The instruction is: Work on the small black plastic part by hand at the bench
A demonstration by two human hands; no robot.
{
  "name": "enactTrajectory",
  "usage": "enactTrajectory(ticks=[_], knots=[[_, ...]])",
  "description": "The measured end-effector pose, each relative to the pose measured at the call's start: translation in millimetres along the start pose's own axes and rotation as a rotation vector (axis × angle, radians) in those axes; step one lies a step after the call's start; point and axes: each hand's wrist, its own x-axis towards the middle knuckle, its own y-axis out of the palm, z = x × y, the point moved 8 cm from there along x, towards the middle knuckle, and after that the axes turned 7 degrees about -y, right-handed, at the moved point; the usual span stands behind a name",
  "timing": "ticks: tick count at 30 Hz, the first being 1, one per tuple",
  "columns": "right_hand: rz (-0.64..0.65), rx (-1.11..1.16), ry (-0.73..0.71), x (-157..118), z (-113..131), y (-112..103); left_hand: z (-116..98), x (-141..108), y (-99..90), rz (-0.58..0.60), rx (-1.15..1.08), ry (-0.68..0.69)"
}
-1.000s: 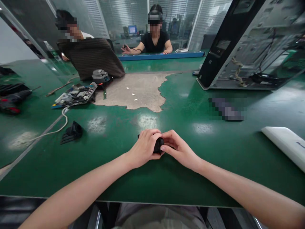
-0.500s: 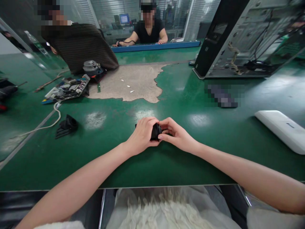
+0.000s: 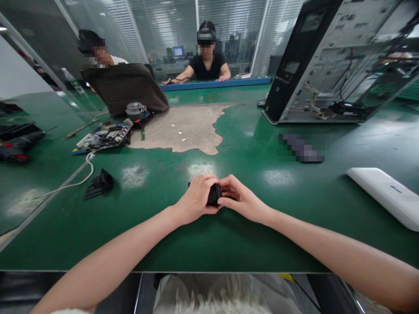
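Note:
Both hands meet over a small black plastic part [image 3: 214,195] just above or on the green table; its exact kind is hard to tell. My left hand [image 3: 195,198] wraps over its top and left side, covering much of it. From the right, my right hand [image 3: 241,199] has its thumb and fingertips closed on the part's right edge. To the left lies a separate black bracket-like piece [image 3: 100,184] with a slotted flat base and a raised round end, apart from both hands.
An open computer case [image 3: 301,78] stands at the back right. Nearer are a white rounded device [image 3: 388,196] and a blurred-out phone-like object [image 3: 301,148]. Back left hold a circuit board [image 3: 103,136], a white cable [image 3: 88,172] and a power drill [image 3: 19,146]. Two people sit across the table.
The camera view has tilted up, so everything sits lower in the picture. Both hands keep nearly the same grip on the black part.

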Motion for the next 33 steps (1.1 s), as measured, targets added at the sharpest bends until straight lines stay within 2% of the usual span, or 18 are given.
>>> enactTrajectory(ticks=[4,8,13,19,25,28,33], knots=[[0.012,-0.035,-0.037,0,3,-1,0,1,-1.1,0.019,-0.021,0.023],[-0.015,0.090,0.012,2,-1,-2,0,3,-1.1,0.012,-0.020,0.028],[-0.027,0.020,0.091,4,-6,-5,0,5,-2.3,-0.002,-0.030,0.019],[0.036,-0.084,-0.014,2,4,-4,1,4,-1.5,0.029,-0.048,0.018],[-0.025,0.034,0.043,5,-1,-4,2,3,-0.2,0.005,-0.034,0.032],[-0.011,0.038,0.084,5,-4,-2,0,2,-1.0,-0.003,-0.021,0.053],[0.028,-0.080,-0.010,1,2,0,1,0,-1.9,0.017,-0.010,0.052]])
